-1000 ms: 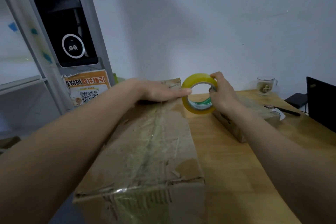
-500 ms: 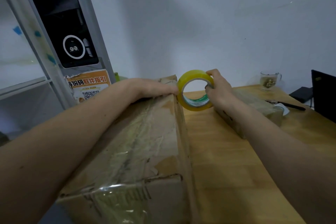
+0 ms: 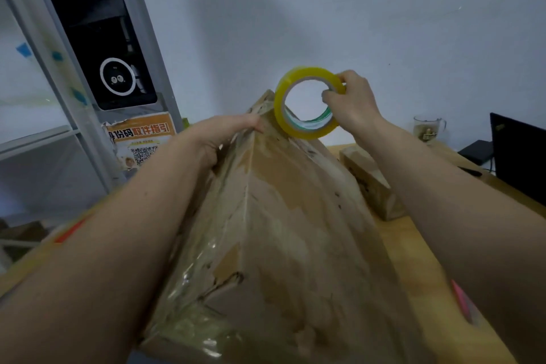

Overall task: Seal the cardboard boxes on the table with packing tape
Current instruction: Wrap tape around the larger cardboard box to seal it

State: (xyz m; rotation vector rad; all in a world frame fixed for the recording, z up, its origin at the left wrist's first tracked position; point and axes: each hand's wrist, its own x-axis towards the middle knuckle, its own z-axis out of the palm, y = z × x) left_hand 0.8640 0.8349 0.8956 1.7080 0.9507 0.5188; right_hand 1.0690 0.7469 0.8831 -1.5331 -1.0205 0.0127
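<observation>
R hand (image 3: 353, 103) grip: fingers + thumb curled round far-right rim of yellow packing tape roll (image 3: 307, 102), pinching it; roll upright, open core facing cam, green inner print visible at bottom. Roll's lower-left edge sits at/against the raised far end of large cardboard box (image 3: 283, 216); contact likely but can't confirm a tape strip being drawn.

L hand (image 3: 224, 134) grip: palm down, fingers straight-ish, pressed flat on box's upper ridge near far end, just left of roll; nothing enclosed.

Large box: tilted, one long edge up toward cam, far end high, near end low at frame bottom. Surface worn, torn paper patches, old clear tape wrinkled on near-left face.

Second, smaller cardboard box (image 3: 369, 177) lies on wooden counter (image 3: 413, 245) right of big box, partly hidden by R forearm.

Periphery: glass mug (image 3: 428, 128) at counter's far right; dark laptop screen (image 3: 517, 156) at right edge; black pen (image 3: 469, 171) near it. Left bkgd: metal frame (image 3: 74, 83), orange QR poster (image 3: 141, 142)
</observation>
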